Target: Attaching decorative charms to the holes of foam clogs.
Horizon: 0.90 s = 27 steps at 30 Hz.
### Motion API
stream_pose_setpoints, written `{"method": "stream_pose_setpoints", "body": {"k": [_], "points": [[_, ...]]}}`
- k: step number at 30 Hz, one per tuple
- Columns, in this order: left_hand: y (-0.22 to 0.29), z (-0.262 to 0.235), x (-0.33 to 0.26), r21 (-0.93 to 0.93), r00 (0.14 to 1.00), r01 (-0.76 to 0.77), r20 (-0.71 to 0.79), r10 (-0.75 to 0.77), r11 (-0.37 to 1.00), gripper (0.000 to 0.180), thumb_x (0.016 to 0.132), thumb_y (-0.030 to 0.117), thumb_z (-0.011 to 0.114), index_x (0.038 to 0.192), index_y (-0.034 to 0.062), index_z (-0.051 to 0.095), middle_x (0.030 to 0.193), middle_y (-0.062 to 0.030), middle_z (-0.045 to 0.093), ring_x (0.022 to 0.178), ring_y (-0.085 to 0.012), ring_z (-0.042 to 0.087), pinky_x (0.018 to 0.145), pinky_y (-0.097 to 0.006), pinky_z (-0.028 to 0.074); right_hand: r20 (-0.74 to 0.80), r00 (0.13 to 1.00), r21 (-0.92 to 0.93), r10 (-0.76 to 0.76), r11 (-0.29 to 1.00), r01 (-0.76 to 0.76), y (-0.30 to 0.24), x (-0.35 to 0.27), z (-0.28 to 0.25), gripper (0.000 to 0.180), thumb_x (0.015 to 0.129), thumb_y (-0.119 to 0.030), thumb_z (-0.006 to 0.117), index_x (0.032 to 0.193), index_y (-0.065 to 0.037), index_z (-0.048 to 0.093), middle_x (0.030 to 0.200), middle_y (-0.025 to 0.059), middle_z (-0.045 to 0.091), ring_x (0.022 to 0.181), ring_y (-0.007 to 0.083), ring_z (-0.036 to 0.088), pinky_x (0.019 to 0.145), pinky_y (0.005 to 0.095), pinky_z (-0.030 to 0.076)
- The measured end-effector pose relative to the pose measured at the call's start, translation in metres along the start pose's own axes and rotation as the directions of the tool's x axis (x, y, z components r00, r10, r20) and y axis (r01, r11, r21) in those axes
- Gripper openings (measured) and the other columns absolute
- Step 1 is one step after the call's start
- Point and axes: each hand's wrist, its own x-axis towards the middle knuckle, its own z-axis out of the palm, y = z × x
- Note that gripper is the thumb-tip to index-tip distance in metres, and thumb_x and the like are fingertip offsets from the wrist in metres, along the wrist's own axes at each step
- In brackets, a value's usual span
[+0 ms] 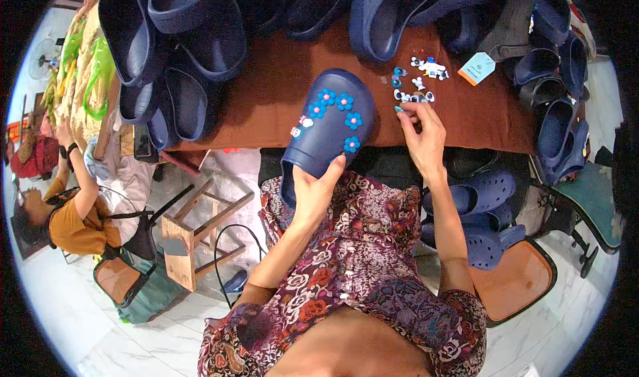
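The left hand (318, 185) is clamped on the heel end of a navy blue foam clog (327, 127), thumb on one side and fingers wrapped under the rim, so that the shoe tilts with its toe resting on the front edge of the brown table (279, 90). Blue flower-shaped charms (336, 102) and a couple of pale ones already sit in the holes on its upper. The right hand (421, 132) has its fingertips pinched together at the edge of a scatter of small loose charms (419, 80) lying on the table just right of the clog's toe; whether a piece is actually between the fingers cannot be told. The likely trouble is a dropped charm: the pieces are tiny, the pinch is shallow, and anything that slips could roll off the table edge into the patterned lap or onto the white tiled floor (80, 317). The clog could also twist in the single-handed hold if pressed hard from above. Heaps of similar navy clogs (180, 37) crowd the far side of the table.
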Motion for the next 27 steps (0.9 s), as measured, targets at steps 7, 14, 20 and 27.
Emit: {"method": "stream_pose_setpoints", "body": {"k": [7,14,20,27], "points": [[0.002,0.001,0.001,-0.036,1.000,-0.026,-0.005,0.026,0.999,0.054,0.083,0.010,0.075,0.128,-0.0040,0.047,0.120,-0.0122,0.060,0.106,-0.0176,0.060,0.094,-0.031,0.046,0.314,0.941,0.653,0.128,0.690,-0.312,-0.044,-0.028,-0.003,0.016,0.088,-0.008,0.068,0.104,-0.002,0.067,0.092,0.0019,0.069,0.081,0.0075,0.061,0.072,0.0232,0.047],[0.003,0.004,-0.001,-0.120,1.000,-0.018,0.009,0.019,0.993,0.045,0.086,0.006,0.070,0.126,-0.0038,0.050,0.117,-0.0114,0.062,0.103,-0.0159,0.061,0.092,-0.030,0.048,0.392,0.910,0.746,0.131,0.534,-0.398,-0.062,-0.050,0.023,0.014,0.090,-0.008,0.068,0.103,-0.001,0.066,0.097,0.0026,0.068,0.086,0.0077,0.061,0.077,0.0235,0.048],[-0.010,-0.002,0.002,-0.139,0.999,-0.020,0.041,0.025,0.990,0.049,0.087,0.006,0.069,0.129,-0.0037,0.045,0.119,-0.0118,0.060,0.105,-0.0162,0.060,0.093,-0.030,0.047,0.391,0.912,0.763,0.125,0.509,-0.398,-0.063,-0.051,0.027,0.013,0.090,-0.008,0.068,0.100,-0.001,0.065,0.095,0.0029,0.067,0.084,0.0070,0.060,0.076,0.0237,0.048],[-0.008,0.001,-0.002,-0.144,0.999,-0.027,0.024,0.030,0.989,0.049,0.087,0.004,0.069,0.129,-0.0039,0.045,0.119,-0.0122,0.060,0.105,-0.0165,0.060,0.093,-0.030,0.048,0.409,0.895,0.780,0.180,0.440,-0.445,-0.063,-0.051,0.028,0.011,0.088,-0.005,0.070,0.095,-0.001,0.063,0.089,0.0030,0.068,0.078,0.0058,0.061,0.072,0.0213,0.049]]}}
